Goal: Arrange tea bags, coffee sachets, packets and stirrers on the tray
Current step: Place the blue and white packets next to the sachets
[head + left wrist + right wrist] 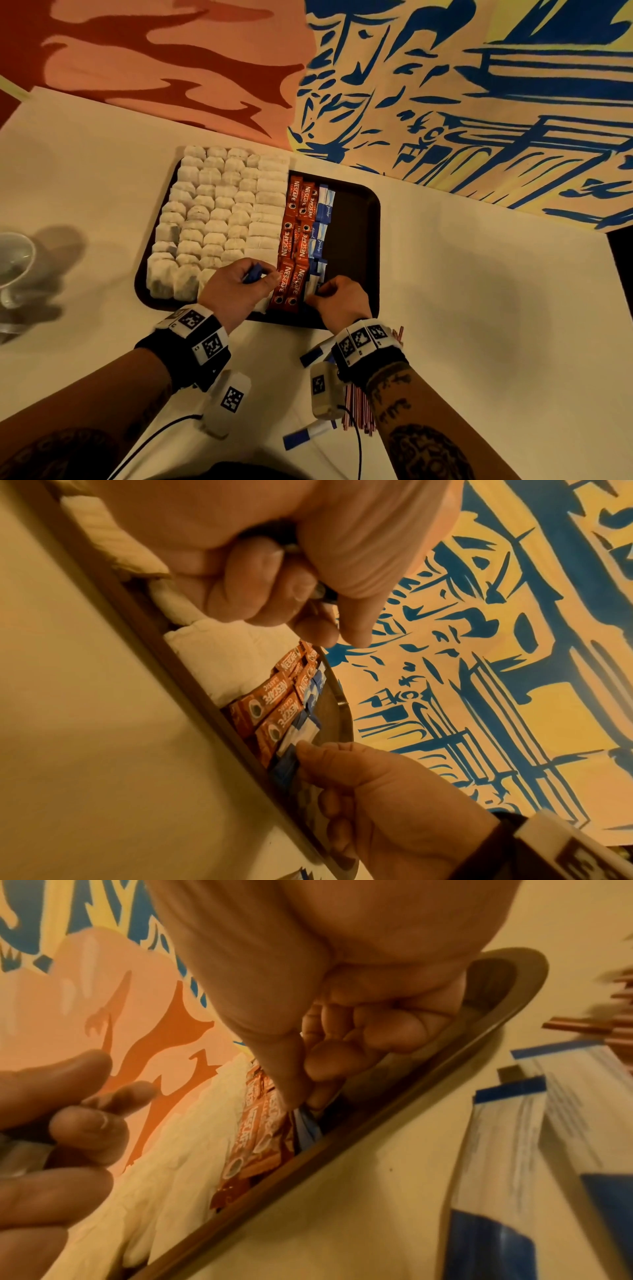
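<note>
Hands meet over the tray's near edge: the left hand (pixel 239 284) curls around a blue packet (pixel 252 275), while the right hand (pixel 337 301) pinches a blue-and-white packet (pixel 313 286) at the row's near end. Beside it lie orange-red Nescafe coffee sachets (pixel 294 240), then puffy white tea bags (pixel 219 219) packed in rows across the dark tray (pixel 356 219). Striped stirrers (pixel 356 407) and loose packets (pixel 308 433) wait on the white counter (pixel 479 325).

Dim warm yellow-orange light, soft shadow left of the cup (pixel 15 260), faint shadows on the tablecloth (pixel 479 308), wide-angle bending at head-view edges, wrist views soft, near packets (pixel 514 1150) blurred
</note>
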Tool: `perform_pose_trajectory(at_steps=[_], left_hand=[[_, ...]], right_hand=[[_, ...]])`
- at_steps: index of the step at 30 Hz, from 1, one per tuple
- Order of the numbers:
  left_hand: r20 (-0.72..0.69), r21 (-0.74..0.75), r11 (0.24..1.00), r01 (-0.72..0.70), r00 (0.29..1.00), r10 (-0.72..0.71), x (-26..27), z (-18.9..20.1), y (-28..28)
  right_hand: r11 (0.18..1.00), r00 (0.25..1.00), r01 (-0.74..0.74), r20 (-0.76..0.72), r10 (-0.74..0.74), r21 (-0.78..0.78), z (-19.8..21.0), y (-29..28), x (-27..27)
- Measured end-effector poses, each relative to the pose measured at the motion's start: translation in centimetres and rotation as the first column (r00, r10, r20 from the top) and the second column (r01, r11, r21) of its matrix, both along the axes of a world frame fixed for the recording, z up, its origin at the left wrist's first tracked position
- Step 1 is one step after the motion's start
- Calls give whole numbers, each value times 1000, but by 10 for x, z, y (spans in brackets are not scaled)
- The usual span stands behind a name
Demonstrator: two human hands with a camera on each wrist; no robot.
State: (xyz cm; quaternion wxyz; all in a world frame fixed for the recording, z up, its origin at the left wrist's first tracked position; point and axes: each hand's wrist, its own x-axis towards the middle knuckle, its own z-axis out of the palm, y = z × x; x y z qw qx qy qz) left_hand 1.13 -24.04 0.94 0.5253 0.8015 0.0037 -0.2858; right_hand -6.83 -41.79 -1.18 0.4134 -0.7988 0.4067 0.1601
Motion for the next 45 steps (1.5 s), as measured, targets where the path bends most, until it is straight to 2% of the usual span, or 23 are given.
perform_pose_trajectory(at_steps=[9, 12, 14, 16, 19, 21, 23, 26, 29, 32, 34, 36, 41, 45], left_hand=[[-42, -28, 1000, 8, 999, -10, -3, 0, -7], [-222, -101, 994, -35, 975, 12, -3, 5, -15], [-368, -182, 978, -103, 929, 29, -4, 10, -19], [-454, -224, 965, -139, 891, 23, -7, 15, -23], [-527, -253, 956, -149, 850, -6, -12, 21, -32], [-462, -221, 972, -79, 886, -33, -16, 25, -38], [-334, -183, 983, 2, 941, -64, -20, 29, -44], [-102, -108, 990, 96, 989, -107, -23, 27, -48], [22, -67, 997, 40, 999, -39, -23, 19, -50], [73, -32, 997, -74, 994, 76, -23, 17, -55], [82, -74, 985, -154, 984, 160, -21, 16, -58], [108, -74, 980, -185, 975, 192, -21, 17, -60], [114, -49, 987, -152, 981, 156, -24, 12, -62], [51, -12, 996, -88, 995, 88, -21, -4, -53]], right_hand=[[1000, 1000, -15, 19, 15, 2, 6, -2, 1], [999, 997, 33, 66, -32, -16, 8, -5, -3], [997, 990, 81, 119, -79, -15, 10, -6, -7], [996, 977, 92, 190, -92, 6, 13, -6, -12], [986, 933, 53, 344, -106, 160, 22, 2, -18], [963, 894, -14, 436, -108, 268, 28, 9, -20], [950, 872, -53, 478, -106, 308, 32, 12, -20], [933, 843, -1, 503, -192, 360, 43, 12, -19], [902, 831, -24, 510, -222, 432, 51, 12, -21], [840, 799, -29, 518, -307, 542, 51, 17, -26], [792, 776, -9, 504, -380, 610, 47, 23, -28], [809, 763, 5, 520, -383, 588, 40, 29, -29], [888, 802, 63, 506, -317, 455, 38, 22, -23], [872, 817, 154, 437, -376, 464, 42, -4, -18]])
